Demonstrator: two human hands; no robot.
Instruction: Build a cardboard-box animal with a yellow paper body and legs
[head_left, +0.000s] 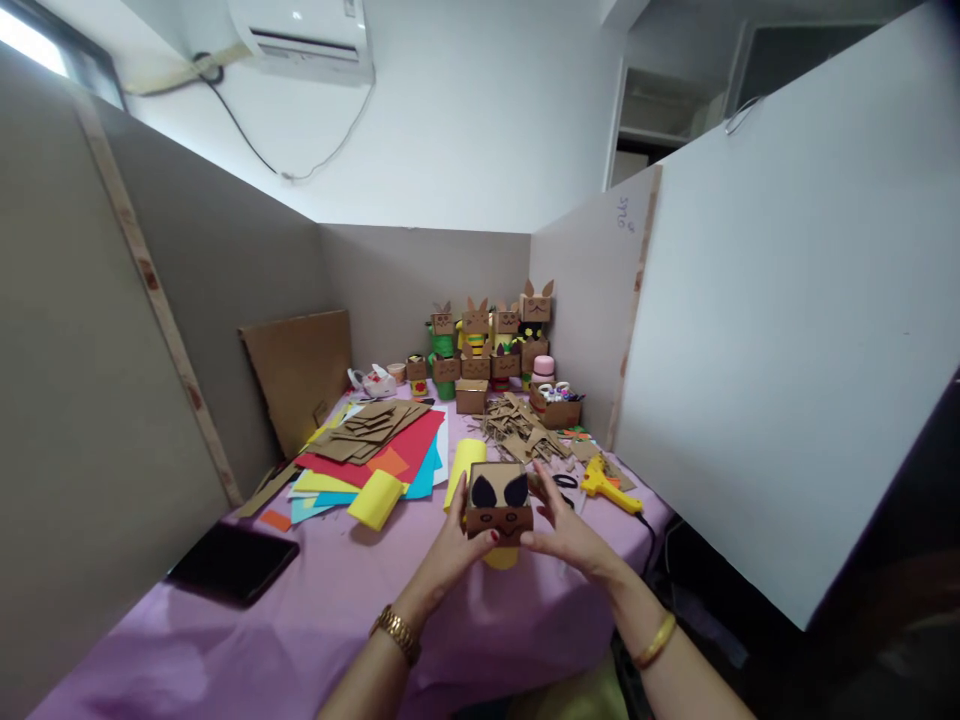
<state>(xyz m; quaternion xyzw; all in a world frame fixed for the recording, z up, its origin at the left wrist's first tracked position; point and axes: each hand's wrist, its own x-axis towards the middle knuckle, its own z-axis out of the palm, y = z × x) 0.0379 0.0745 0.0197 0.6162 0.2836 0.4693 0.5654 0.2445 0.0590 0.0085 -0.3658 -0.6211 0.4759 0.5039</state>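
Note:
A small cardboard box (499, 523) with a drawn face and two dark leaf-shaped ears sits between my hands, low over the front of the table. My left hand (456, 543) grips its left side, thumb across the lower front edge. On the other side, my right hand (561, 528) curves around the right side, its thumb at the lower right corner. Beneath the box a yellow rounded piece (501, 557) peeks out; how they join is hidden. Just behind my left fingers stands a yellow paper roll (466, 468).
A yellow glue gun (609, 487) and black scissors (564, 481) lie to the right. Left are coloured paper sheets (337, 470), cardboard pieces (371, 428), another yellow roll (376, 500) and a black tablet (234, 562). Cardboard scraps (517, 425) and several box-headed figures (475, 320) fill the back.

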